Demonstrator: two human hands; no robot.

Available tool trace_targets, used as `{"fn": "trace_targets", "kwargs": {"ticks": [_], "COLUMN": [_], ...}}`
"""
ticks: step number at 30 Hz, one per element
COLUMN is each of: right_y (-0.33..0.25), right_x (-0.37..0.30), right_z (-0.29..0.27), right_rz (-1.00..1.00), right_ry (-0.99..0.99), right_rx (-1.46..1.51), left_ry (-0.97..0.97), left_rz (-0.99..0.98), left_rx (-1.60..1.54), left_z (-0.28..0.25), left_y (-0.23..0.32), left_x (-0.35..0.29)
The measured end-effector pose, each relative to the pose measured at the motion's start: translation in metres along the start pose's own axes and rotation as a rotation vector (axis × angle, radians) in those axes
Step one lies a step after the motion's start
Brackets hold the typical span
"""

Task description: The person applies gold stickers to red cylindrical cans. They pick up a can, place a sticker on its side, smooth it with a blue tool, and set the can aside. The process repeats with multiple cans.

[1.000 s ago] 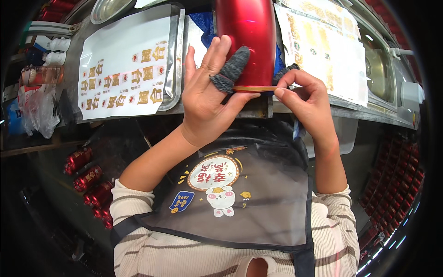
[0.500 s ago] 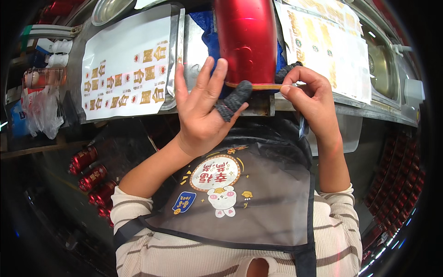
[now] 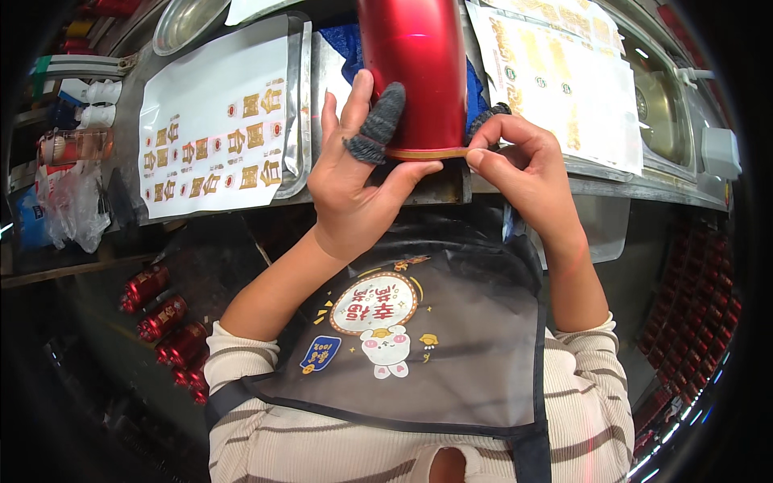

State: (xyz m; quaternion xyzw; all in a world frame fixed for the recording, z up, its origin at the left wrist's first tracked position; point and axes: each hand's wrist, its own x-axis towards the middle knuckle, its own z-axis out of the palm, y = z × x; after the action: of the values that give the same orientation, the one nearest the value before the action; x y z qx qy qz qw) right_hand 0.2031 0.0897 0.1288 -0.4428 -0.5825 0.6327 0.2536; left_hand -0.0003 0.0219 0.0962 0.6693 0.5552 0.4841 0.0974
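Note:
A glossy red metal bottle (image 3: pixel 415 72) lies with its end toward me on blue cloth (image 3: pixel 342 44). A thin gold-brown strip (image 3: pixel 427 154) runs along its near rim. My left hand (image 3: pixel 350 177) holds the bottle's left side, its thumb stretched along just below the rim and its index finger, in a grey knitted finger cover (image 3: pixel 380 125), against the side. At the rim's right end my right hand (image 3: pixel 519 165) pinches the strip between thumb and index finger. Another of its fingers wears a dark cover, partly hidden behind the hand.
A white sheet of gold and red decals (image 3: pixel 217 121) lies on a metal tray at left; more decal sheets (image 3: pixel 555 88) lie at right. Beyond these are a metal bowl (image 3: pixel 189 24) and a basin (image 3: pixel 664 113). Red bottles (image 3: pixel 161 318) stand low on both sides.
The bottle and my right hand have shifted slightly left. My left index finger has lifted off the strip to the bottle's side, and the thumb now lies at the rim. Less strip sticks out at right.

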Motion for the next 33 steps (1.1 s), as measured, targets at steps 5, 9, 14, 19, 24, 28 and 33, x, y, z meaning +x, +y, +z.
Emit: {"fn": "trace_targets", "kwargs": {"ticks": [5, 9, 14, 19, 24, 28, 33], "right_y": [-0.005, -0.005, -0.003, -0.003, 0.004, 0.011, 0.004], "right_x": [-0.003, -0.004, -0.002, 0.000, 0.001, 0.006, -0.002], "right_z": [-0.001, -0.004, -0.006, -0.004, 0.000, 0.003, 0.002], "right_rz": [-0.008, 0.028, 0.036, 0.040, 0.006, -0.012, 0.059], "right_ry": [0.004, -0.001, -0.011, -0.012, 0.005, 0.006, 0.030], "right_rx": [0.022, 0.092, 0.126, 0.126, 0.130, 0.093, 0.177], "left_ry": [-0.100, -0.125, -0.156, -0.153, -0.146, -0.093, 0.023], "left_rz": [0.020, 0.070, 0.165, 0.275, 0.315, 0.107, -0.151], "left_rx": [0.096, 0.140, 0.242, 0.355, 0.385, 0.191, -0.188], "left_z": [-0.017, -0.015, -0.013, -0.007, 0.004, -0.006, 0.000], "left_y": [-0.004, -0.004, 0.005, 0.012, 0.021, -0.006, -0.003], "left_x": [-0.033, -0.034, -0.019, -0.004, 0.007, 0.003, -0.008]}}
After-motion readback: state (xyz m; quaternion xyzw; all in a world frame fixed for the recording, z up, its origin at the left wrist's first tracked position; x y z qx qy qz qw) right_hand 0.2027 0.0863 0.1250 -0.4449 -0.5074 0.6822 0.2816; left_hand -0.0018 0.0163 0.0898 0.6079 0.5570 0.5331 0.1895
